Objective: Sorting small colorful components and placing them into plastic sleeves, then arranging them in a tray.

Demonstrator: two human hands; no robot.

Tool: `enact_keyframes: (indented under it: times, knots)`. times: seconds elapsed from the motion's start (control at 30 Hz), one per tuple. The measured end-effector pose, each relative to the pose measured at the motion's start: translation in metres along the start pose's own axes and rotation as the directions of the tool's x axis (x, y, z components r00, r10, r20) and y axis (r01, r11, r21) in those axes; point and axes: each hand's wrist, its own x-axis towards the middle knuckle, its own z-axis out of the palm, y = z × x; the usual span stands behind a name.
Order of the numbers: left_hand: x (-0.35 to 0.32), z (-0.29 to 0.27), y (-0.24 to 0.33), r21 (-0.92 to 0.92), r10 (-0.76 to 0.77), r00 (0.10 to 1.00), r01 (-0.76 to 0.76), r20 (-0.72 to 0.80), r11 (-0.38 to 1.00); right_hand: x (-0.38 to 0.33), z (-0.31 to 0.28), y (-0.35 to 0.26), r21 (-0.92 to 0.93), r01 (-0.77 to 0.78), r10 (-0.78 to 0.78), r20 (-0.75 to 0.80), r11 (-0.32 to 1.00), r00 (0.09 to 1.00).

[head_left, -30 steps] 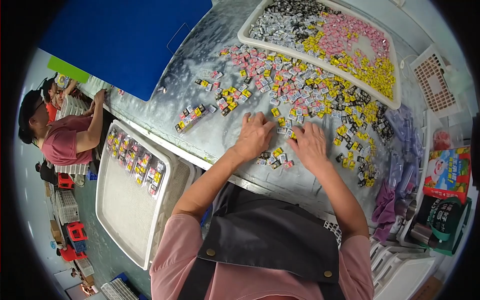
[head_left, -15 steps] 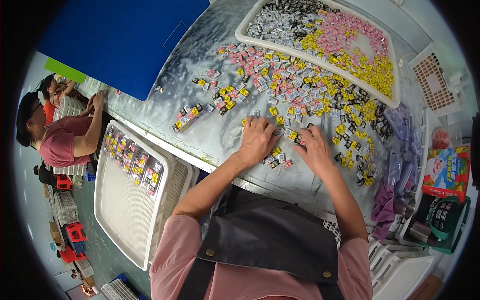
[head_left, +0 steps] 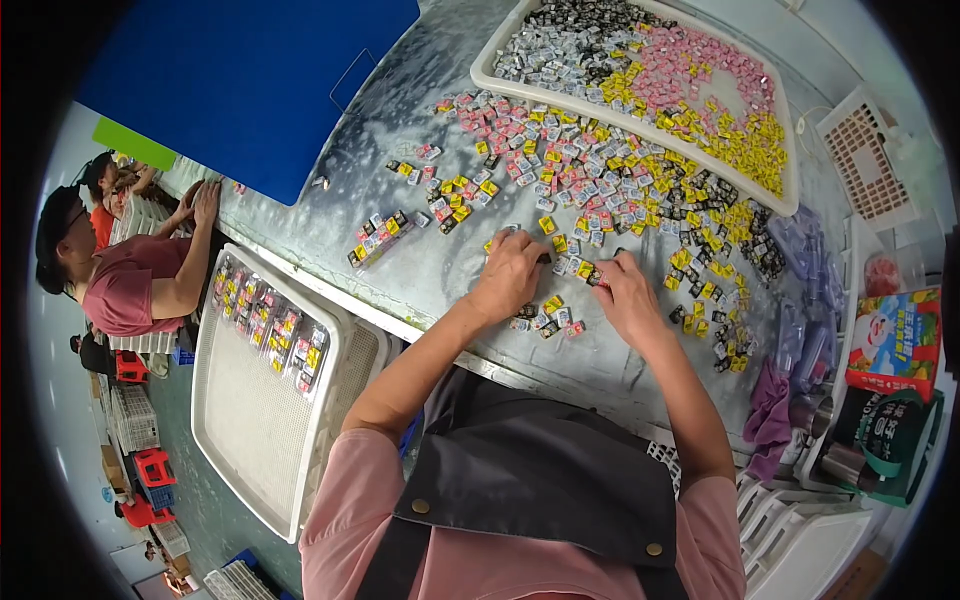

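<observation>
My left hand (head_left: 510, 272) lies palm down on a grey table (head_left: 420, 240), its fingers over several small wrapped packets in pink, yellow, black and silver. My right hand (head_left: 625, 295) lies beside it, fingertips touching a yellow packet (head_left: 585, 270). A short row of packets (head_left: 545, 318) sits just in front of both wrists. A wide spread of loose packets (head_left: 620, 180) covers the table beyond my hands. Whether either hand grips a packet is hidden under the fingers.
A white tray (head_left: 640, 130) heaped with packets stands at the far side. A second white tray (head_left: 250, 400) with a row of packets sits low at my left. A blue board (head_left: 250, 80) lies far left. Other people (head_left: 120, 280) work at the left. Purple cloth (head_left: 770, 410) and boxes are at right.
Both hands have slid forward and slightly right into the spread of packets. The small row of packets now lies uncovered behind them near the table edge.
</observation>
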Motion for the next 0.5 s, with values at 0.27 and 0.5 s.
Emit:
enact_keyframes:
  times: [0.27,0.5]
  knots:
    - [0.002,0.002,0.010,0.000,0.014,1.000,-0.014,-0.007,1.000,0.000,0.000,-0.006,-0.079,-0.046,0.048,0.017,0.996,0.999]
    - [0.005,-0.001,0.014,0.047,0.064,0.996,-0.067,0.059,0.997,0.004,0.003,-0.001,-0.109,-0.042,0.045,0.025,0.993,0.999]
